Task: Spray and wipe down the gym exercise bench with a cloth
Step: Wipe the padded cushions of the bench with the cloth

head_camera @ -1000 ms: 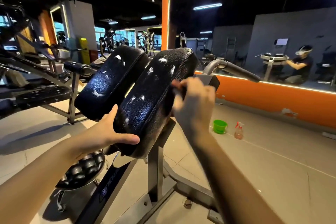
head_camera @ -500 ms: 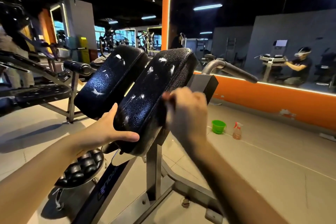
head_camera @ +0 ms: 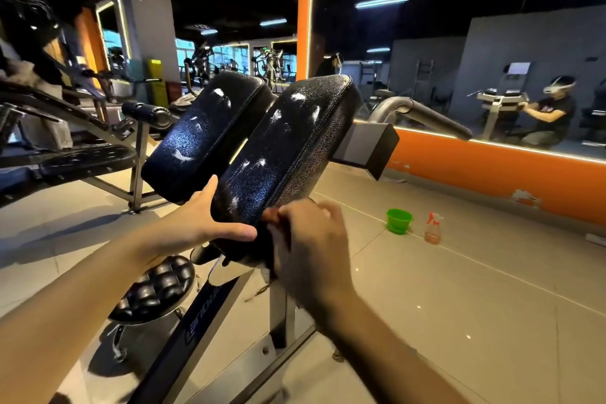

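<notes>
Head view: item list for the wiping step.

Bench (head_camera: 278,311): angled, twin black pads on a steel post, directly in front of you. Near pad (head_camera: 295,147) and far pad (head_camera: 203,134) both carry white streaks of spray foam (head_camera: 298,97) on the top face. Neither face looks wiped yet.

Left hand (head_camera: 210,223): clasps the lower corner of the near pad, thumb along the bottom edge, fingers up in the gap between the pads. Use it as your brace — the pad may rock under pressure.

Right hand (head_camera: 311,246): blurred, fingers curled at the lower right side of the near pad, with a brown scrap of cloth (head_camera: 270,215) showing at the fingertips. You cannot tell how much cloth is bunched in the palm.

Spray bottle (head_camera: 433,229), green bucket (head_camera: 398,221): on the floor, well apart from the bench, near the orange wall.

Handling note: you appear to be on the side wall and seam. Press the cloth flat and run long strokes along the stitching. Then go up over the top face so the foam is lifted, not smeared. The cracked vinyl will probably trap liquid — pass twice, turning the cloth to a dry part.
</notes>
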